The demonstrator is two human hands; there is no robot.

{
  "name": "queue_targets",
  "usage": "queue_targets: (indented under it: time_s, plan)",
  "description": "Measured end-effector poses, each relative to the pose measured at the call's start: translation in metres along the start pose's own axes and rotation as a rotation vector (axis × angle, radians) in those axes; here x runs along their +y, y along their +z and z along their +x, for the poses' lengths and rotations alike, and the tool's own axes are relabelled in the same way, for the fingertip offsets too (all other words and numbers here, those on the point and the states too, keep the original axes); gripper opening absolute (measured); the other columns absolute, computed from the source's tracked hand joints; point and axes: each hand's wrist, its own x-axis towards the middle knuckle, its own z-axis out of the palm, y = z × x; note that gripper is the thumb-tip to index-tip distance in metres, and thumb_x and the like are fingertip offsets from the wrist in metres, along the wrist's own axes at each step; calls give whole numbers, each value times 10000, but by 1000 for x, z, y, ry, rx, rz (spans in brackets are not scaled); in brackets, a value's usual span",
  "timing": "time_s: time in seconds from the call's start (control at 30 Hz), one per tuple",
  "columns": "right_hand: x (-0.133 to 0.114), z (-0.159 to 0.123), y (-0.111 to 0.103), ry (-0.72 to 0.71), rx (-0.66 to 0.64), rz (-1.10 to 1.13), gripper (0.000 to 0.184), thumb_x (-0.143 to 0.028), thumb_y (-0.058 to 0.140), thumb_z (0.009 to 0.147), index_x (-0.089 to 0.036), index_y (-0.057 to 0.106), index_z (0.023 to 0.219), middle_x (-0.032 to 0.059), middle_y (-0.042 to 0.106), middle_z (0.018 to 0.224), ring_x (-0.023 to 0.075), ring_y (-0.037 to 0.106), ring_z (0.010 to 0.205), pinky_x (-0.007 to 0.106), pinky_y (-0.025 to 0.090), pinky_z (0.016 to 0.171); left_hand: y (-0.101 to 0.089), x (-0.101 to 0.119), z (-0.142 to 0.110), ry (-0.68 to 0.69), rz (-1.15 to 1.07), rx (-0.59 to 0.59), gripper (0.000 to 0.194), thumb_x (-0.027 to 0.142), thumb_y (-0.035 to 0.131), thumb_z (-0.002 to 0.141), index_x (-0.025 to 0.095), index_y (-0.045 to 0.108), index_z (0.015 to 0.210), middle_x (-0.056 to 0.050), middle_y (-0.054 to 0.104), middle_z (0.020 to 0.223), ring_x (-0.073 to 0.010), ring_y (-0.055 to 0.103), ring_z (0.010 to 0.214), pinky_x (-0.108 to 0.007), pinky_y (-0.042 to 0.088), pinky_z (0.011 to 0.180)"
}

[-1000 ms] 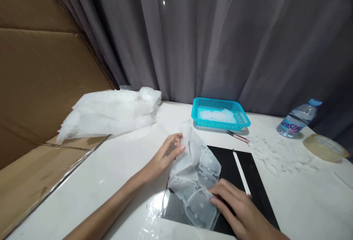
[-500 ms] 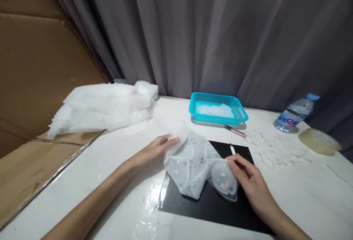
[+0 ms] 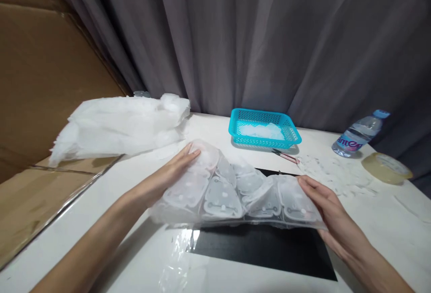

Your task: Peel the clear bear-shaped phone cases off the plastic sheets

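Between my two hands stretches a translucent white plastic sheet [image 3: 224, 196] with several moulded, rounded panels, spread above a black mat [image 3: 262, 248]. My left hand [image 3: 180, 167] grips its upper left part, thumb on top and the other fingers hidden behind. At the right end, my right hand [image 3: 319, 198] pinches the edge, with its fingertips partly behind the plastic. The sheet hides the far part of the mat and most of a thin tool lying there.
A blue basket [image 3: 298, 138] holding white pieces stands at the back. Nearby lie pink-handled tweezers [image 3: 286, 156], white scraps [image 3: 333, 171], a tape roll [image 3: 387, 168] and a water bottle [image 3: 358, 135]. Stacked white sheets [image 3: 124, 124] rest at left beside cardboard [image 3: 43, 198].
The folded plastic sheet has been opened out sideways and now spans both hands. My left hand has moved left and my right hand right. The camera view has shifted slightly.
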Motion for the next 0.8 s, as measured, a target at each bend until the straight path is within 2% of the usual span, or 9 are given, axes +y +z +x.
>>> queue_targets:
  time_s: [0.1,0.23,0.33,0.43,0.57,0.63,0.73,0.8]
  plan:
    - [-3,3,-9,75,-136,-158,395,-527,885,772,-188,714,879,-4,593,798,123,542,700,200,459,603,-8,-3,8,-179,6,-33,867,615,847,740,268,574,1486,-138,656,1462,-373,705,1233,-354,648,851]
    - [-10,5,-24,60,-412,-483,393,-560,725,928,-183,665,834,-17,534,771,116,477,688,220,390,610,-15,-16,21,-147,50,-33,642,509,833,768,276,655,1339,-105,711,1334,-288,745,1113,-251,618,743]
    - [-15,8,-32,-21,-500,-656,417,-577,639,980,-190,643,825,-6,544,822,141,499,752,252,401,672,-19,-18,23,-117,164,-178,506,530,832,757,206,728,1131,-99,763,1116,-286,757,980,-259,600,692]
    - [-12,14,-36,-131,-425,-806,433,-589,575,1003,-200,653,831,12,571,836,174,540,780,288,415,692,-20,-16,20,-136,240,-373,470,508,858,740,175,757,1057,-96,785,1006,-289,759,901,-275,591,696]
    - [10,26,-36,-398,-163,-954,378,-565,544,1015,-218,681,954,44,636,909,210,586,820,329,440,720,-12,-16,18,-64,215,-417,397,492,824,780,194,791,1040,-82,802,1018,-273,752,887,-258,569,675]
    - [22,33,-37,-481,-106,-1000,339,-539,553,1018,-228,681,1054,48,645,947,210,593,813,343,456,742,-7,-19,20,-7,167,-470,413,483,798,811,218,791,1127,-67,806,1065,-273,750,930,-261,574,716]
    - [34,42,-41,-551,-63,-1071,315,-520,563,1017,-235,674,1092,55,645,988,214,599,825,361,473,781,-2,-20,22,76,143,-411,460,508,793,824,236,781,1195,-48,806,1095,-273,746,994,-263,580,795]
    - [38,47,-46,-583,17,-1120,332,-541,582,999,-229,668,1070,54,632,966,219,595,808,373,483,779,0,-19,22,78,130,-333,508,572,774,836,235,766,1216,-46,805,1071,-267,751,966,-261,582,768]
